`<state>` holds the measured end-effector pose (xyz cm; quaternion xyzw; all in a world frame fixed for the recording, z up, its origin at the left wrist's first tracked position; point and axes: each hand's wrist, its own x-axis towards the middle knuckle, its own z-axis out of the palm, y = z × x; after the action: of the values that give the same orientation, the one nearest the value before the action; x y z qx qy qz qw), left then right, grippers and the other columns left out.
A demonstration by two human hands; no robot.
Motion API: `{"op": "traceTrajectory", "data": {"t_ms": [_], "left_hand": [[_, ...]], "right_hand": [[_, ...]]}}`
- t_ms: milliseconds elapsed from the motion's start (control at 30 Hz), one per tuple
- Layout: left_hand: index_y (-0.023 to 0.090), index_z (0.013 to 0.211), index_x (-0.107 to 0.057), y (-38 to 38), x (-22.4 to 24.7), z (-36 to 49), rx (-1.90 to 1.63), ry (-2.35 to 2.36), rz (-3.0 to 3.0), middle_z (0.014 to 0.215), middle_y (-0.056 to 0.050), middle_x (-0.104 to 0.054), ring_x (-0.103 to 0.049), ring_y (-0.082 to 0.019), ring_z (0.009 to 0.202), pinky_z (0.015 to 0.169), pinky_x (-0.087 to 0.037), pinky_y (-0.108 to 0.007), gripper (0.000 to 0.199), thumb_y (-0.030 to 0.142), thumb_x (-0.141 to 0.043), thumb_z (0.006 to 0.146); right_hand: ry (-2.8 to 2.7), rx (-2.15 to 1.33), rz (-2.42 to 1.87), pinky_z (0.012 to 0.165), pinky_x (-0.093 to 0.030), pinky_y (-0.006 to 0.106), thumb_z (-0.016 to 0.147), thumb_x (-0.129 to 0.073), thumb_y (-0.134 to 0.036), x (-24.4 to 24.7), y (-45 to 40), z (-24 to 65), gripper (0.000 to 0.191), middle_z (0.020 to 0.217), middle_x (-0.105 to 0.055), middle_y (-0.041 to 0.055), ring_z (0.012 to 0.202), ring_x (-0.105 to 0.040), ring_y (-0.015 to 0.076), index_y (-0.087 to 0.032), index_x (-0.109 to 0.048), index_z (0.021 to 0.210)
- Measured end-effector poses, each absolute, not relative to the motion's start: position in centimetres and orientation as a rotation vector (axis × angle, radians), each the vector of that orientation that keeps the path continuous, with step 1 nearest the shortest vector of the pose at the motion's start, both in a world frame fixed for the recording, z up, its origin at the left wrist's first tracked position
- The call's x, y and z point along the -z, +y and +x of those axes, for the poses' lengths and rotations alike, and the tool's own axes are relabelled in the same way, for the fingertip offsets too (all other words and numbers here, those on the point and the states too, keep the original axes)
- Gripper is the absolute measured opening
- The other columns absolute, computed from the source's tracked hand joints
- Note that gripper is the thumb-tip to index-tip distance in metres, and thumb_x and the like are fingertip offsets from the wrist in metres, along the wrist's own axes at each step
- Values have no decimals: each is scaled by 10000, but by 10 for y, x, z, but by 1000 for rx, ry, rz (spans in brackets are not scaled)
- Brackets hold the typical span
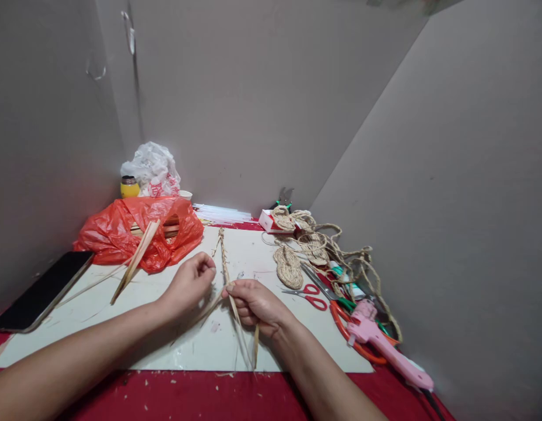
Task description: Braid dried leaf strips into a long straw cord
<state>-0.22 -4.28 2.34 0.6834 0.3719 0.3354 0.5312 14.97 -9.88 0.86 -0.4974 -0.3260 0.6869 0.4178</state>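
White board (121, 327) underfoot: plaited straw strip (223, 257) runs toward twelve o'clock (long axis away), right hand (255, 305) pinching its near end, left hand (189, 285) pinching a loose strand.

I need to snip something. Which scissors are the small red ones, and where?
Look at the white board, toward its right edge beside the pile of woven rope. The small scissors lie there, just right of the right hand; their red handles are small, unlike the bigger orange ones nearby.

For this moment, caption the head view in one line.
Both hands, left hand and right hand, plait straw strips on a white board.
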Motion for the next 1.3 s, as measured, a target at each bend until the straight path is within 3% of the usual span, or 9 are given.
{"op": "traceTrajectory", "data": {"t_ms": [100, 167, 333, 533, 667, 1033, 1300], "left_hand": [[156, 857, -528, -26, -6, 2, -573, 833, 1335, 629, 21, -533, -466, -105, 557, 554, -342, -223, 215, 260, -539, 669], [154, 823, -525, -27, 0, 3, -414, 718, 1210, 589, 20, -521, -453, -98, 494, 507, -324, -221, 185, 280, -520, 689], [153, 625, -523, -31, 3, 2, -299, 715, 1380, 464, 71, -333, -205, -55, 393, 418, -134, -225, 185, 296, -472, 732], [125, 609, -618, -25, 2, 0, -334, 716, 1704, 564, -7, -538, -419, -100, 546, 579, -322, -223, 259, 240, -418, 728], [145, 618, -589, -24, 1, 0, -294, 716, 1806, 634, -24, -597, -497, -132, 620, 657, -371, -238, 248, 287, -427, 742], [173, 533, -454, -24, 10, 2, -323, 789, 1819, 483, 54, -353, -284, -86, 483, 491, -233, -231, 191, 254, -422, 702], [180, 485, -405, -28, 1, 1, -343, 774, 1691, 471, 60, -319, -254, -78, 484, 495, -219, -233, 236, 300, -431, 687]], "right_hand": [[-849, -1739, -1241, 367, -31, 188, 693, -612, -358, -8, -98, 150, 219, 420, -216, -145, 369, -77, 24, -156, -537, 732], [-879, -1738, -1252, 369, -36, 192, 697, -597, -370, -8, -98, 150, 220, 423, -222, -142, 367, -79, 27, -165, -521, 717], [-1012, -1672, -1349, 368, -70, 200, 727, -550, -409, -5, -99, 149, 235, 424, -226, -137, 355, -100, 39, -177, -514, 716], [-1325, -1362, -1561, 410, -146, 216, 780, -509, -314, -7, -100, 148, 215, 419, -302, -96, 388, -218, 62, -145, -577, 664], [-1519, -1118, -1647, 491, -247, 211, 802, -474, -227, -5, -100, 146, 214, 519, -433, -48, 502, -343, 86, -136, -585, 644], [-1714, -691, -1837, 589, -306, 237, 836, -431, -233, -6, -108, 148, 233, 622, -554, 17, 615, -466, 139, -165, -536, 639], [-1750, -803, -1843, 560, -346, 223, 859, -349, -211, -7, -113, 125, 301, 648, -611, 39, 616, -530, 145, -154, -575, 668]]}}
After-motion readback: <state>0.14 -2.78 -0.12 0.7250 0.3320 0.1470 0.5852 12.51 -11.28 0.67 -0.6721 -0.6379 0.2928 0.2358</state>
